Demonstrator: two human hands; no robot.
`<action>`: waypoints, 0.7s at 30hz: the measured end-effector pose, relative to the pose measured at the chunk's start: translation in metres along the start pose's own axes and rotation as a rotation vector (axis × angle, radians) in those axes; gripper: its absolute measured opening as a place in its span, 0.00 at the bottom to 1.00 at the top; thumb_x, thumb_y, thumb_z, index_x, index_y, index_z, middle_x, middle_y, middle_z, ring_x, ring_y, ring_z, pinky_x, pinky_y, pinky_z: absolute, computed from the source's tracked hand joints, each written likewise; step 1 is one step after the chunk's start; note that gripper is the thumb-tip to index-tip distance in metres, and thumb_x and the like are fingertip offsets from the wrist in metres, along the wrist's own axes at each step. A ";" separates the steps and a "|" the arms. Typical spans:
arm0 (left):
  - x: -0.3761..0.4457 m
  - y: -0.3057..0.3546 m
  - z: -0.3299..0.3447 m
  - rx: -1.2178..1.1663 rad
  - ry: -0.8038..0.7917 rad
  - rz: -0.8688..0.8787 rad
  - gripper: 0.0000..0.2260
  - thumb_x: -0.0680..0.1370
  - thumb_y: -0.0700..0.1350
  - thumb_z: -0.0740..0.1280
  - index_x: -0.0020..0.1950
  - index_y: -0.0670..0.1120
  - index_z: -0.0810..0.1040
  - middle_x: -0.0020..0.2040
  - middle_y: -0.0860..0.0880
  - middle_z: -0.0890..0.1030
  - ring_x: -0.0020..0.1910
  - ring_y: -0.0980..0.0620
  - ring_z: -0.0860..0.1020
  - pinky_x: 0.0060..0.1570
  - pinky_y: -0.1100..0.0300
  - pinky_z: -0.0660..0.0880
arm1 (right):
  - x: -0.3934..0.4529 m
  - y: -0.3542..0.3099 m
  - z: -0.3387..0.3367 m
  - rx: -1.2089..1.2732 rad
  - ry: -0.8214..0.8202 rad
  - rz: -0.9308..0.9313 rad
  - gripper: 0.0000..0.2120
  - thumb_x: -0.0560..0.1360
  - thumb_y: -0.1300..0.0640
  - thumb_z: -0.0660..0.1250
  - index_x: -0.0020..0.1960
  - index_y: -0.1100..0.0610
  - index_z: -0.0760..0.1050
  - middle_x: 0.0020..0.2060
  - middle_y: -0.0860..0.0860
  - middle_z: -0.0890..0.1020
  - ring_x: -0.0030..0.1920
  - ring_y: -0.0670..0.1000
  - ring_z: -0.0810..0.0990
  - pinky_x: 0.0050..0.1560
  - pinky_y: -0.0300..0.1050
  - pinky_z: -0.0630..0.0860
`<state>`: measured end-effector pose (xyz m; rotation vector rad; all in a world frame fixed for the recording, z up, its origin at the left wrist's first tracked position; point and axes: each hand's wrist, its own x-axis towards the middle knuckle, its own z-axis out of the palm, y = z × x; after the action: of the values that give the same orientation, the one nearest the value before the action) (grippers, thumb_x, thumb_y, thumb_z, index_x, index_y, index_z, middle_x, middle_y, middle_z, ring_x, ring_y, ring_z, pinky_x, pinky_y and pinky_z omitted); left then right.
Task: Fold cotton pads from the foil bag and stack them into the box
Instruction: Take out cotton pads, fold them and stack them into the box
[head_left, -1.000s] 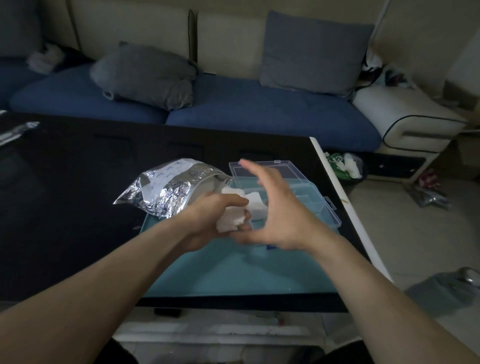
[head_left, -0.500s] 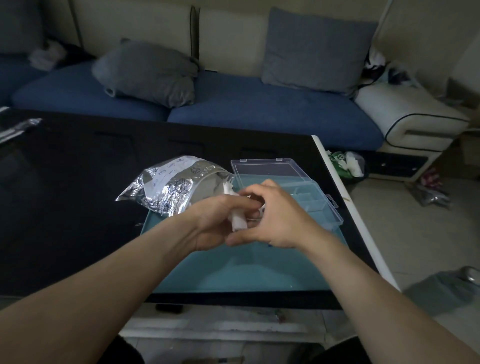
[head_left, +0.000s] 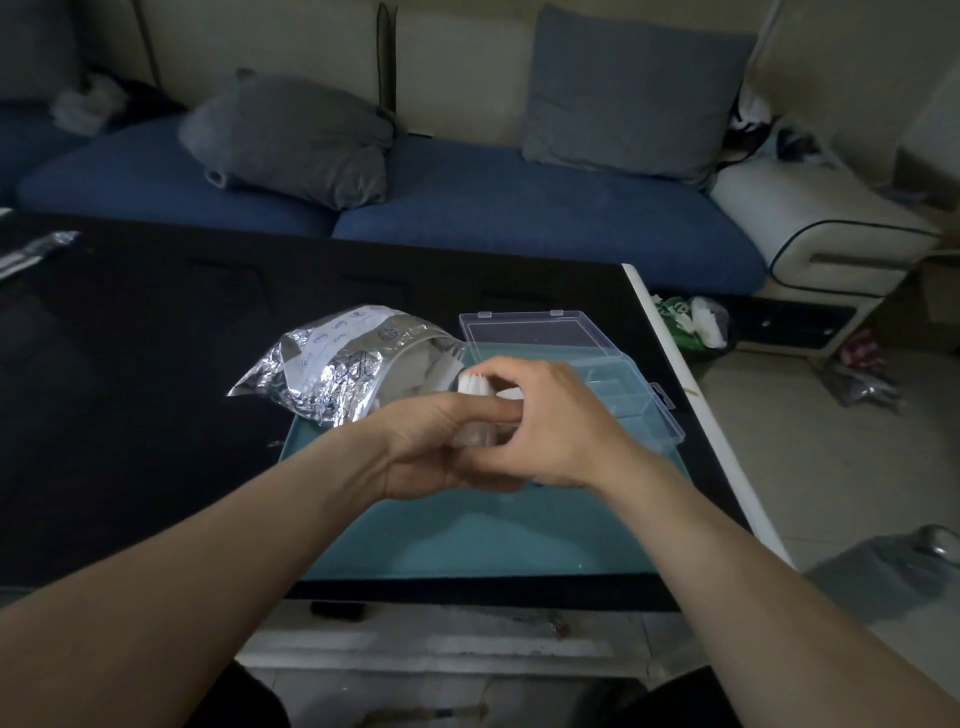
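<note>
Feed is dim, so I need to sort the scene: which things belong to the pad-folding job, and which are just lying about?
In the job:
white cotton pad held in both hands
crinkled silver foil bag
clear plastic box, lid open
teal mat

Lying about:
grey cushions
green-and-white bag on floor

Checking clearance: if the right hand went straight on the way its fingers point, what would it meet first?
The right hand points left, so probably the cotton pad both hands hold, then the left hand.

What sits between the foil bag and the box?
In the head view, both hands: left hand and right hand gripping a folded cotton pad, between foil bag and box.
</note>
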<state>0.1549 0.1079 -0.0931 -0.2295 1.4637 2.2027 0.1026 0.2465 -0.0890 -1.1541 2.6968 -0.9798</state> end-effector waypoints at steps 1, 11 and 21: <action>0.001 -0.001 0.000 0.026 0.008 -0.002 0.08 0.72 0.42 0.70 0.50 0.43 0.79 0.41 0.44 0.82 0.40 0.48 0.82 0.43 0.53 0.80 | 0.000 0.001 0.000 -0.008 0.013 -0.003 0.32 0.61 0.45 0.83 0.63 0.48 0.78 0.52 0.44 0.84 0.52 0.46 0.82 0.53 0.45 0.78; 0.012 -0.008 -0.004 0.125 0.177 0.088 0.08 0.75 0.34 0.66 0.51 0.44 0.77 0.42 0.42 0.79 0.38 0.49 0.79 0.38 0.56 0.80 | 0.001 0.002 0.010 0.145 0.002 0.000 0.36 0.60 0.55 0.85 0.66 0.52 0.77 0.55 0.44 0.79 0.54 0.42 0.78 0.53 0.36 0.74; 0.011 -0.010 -0.015 0.407 -0.092 -0.117 0.06 0.77 0.34 0.65 0.46 0.43 0.71 0.32 0.48 0.69 0.26 0.55 0.64 0.29 0.62 0.57 | -0.001 0.036 -0.008 0.800 -0.372 0.322 0.21 0.69 0.67 0.69 0.61 0.59 0.79 0.57 0.60 0.81 0.56 0.54 0.81 0.59 0.48 0.79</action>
<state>0.1480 0.1009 -0.1123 -0.0720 1.7557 1.7537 0.0781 0.2707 -0.1036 -0.6279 1.8169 -1.4048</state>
